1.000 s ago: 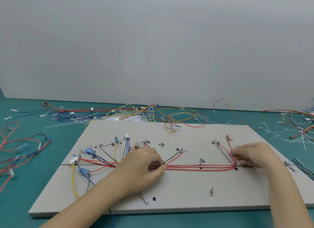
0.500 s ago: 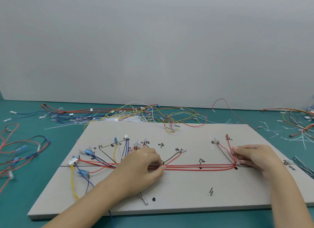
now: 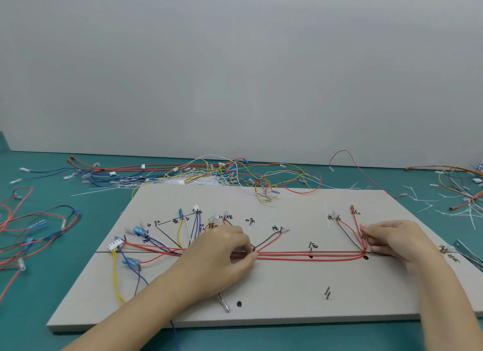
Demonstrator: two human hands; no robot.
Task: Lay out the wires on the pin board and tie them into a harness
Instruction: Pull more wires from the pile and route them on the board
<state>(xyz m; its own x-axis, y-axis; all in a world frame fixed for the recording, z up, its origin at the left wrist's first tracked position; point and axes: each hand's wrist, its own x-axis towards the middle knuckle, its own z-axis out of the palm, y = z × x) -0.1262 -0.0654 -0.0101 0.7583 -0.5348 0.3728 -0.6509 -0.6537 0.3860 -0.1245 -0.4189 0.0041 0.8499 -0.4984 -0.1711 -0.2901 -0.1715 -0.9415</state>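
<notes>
Left hand (image 3: 222, 254) pinching the red wires (image 3: 308, 255) mid pin board (image 3: 274, 293). Right hand (image 3: 392, 239) pinching their upturned ends at the board's right (fingers curled). Loose wires (image 3: 235, 175) beyond the board.

A wiring workshop bench: green mat (image 3: 39, 285), marked pin board (image 3: 287, 293), loose wires (image 3: 235, 172), cable ties (image 3: 423, 201).
</notes>
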